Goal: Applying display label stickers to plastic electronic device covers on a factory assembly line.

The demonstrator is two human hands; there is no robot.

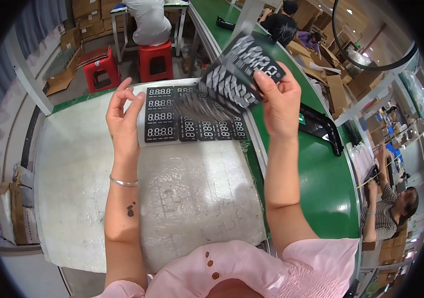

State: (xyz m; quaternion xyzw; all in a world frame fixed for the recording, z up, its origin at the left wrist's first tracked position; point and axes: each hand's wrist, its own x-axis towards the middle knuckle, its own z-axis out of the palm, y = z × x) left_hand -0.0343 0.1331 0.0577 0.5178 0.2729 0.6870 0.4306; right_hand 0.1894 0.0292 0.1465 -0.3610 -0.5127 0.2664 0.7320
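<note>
My right hand [282,102] pinches the right edge of a black sheet of display overlays [231,82] printed with white segment digits, thumb on top. The sheet is lifted, tilted and smeared by motion. Beneath it, on the pale padded work surface [197,193], lies a similar sheet of digit overlays [161,118] in several blocks; its upper right part is hidden by the raised one. Beside that sheet's left edge, my left hand [125,114] is raised, fingers loosely bent and apart, with nothing between them.
A green conveyor belt [326,184] runs along the right, carrying a glossy black curved part [323,130] and a smaller black part [225,23] farther up. Red stools [154,62] and a seated person [147,22] are beyond the table. Other people work across the belt.
</note>
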